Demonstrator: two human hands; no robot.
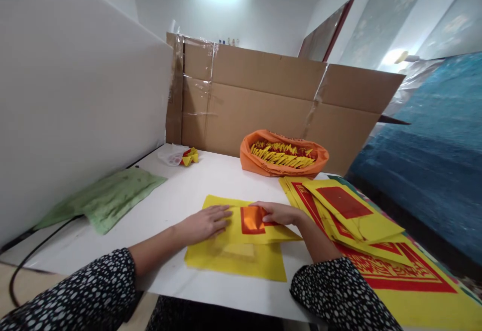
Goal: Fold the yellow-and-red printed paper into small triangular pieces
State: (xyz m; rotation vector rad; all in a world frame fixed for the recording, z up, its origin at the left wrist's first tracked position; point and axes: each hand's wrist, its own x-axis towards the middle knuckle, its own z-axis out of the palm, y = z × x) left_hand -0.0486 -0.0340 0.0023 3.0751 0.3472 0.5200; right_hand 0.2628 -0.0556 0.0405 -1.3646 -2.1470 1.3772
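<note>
A: How does the grip stand?
B: The left hand (211,224) is open, palm down, fingers lying on the folded yellow paper (235,230). The right hand (277,213) has its fingers curled at the orange square (253,219), which is edged in red; I can't tell whether they pinch anything.
A: And the paper itself?
B: Between and under both hands, in front of the person. Its right corner reaches past the right hand. A wider yellow sheet (237,266) shows beneath it, with a strip of bare white bench (173,282) before the near edge.
A: Room to the right?
B: Tight. Only a narrow gap parts that sheet from the printed yellow papers (380,255), overlapping in a fanned pile. The right forearm crosses that gap, its sleeve beside the pile.
A: Left?
B: More open. White surface runs to the green cloth (109,198), spread along the left side. A dark cable (41,248) comes out by the cloth and drops over the near edge.
A: Beyond the hands?
B: A broad open stretch. At its far right sits the orange bag (259,166), rim rolled open, packed with small yellow folded pieces (282,155). Far left, a clear plastic bag (173,155) lies by a red and yellow folded piece (190,156).
A: What closes the back?
B: Upright cardboard (259,97), with a white panel (83,85) rising along the left.
</note>
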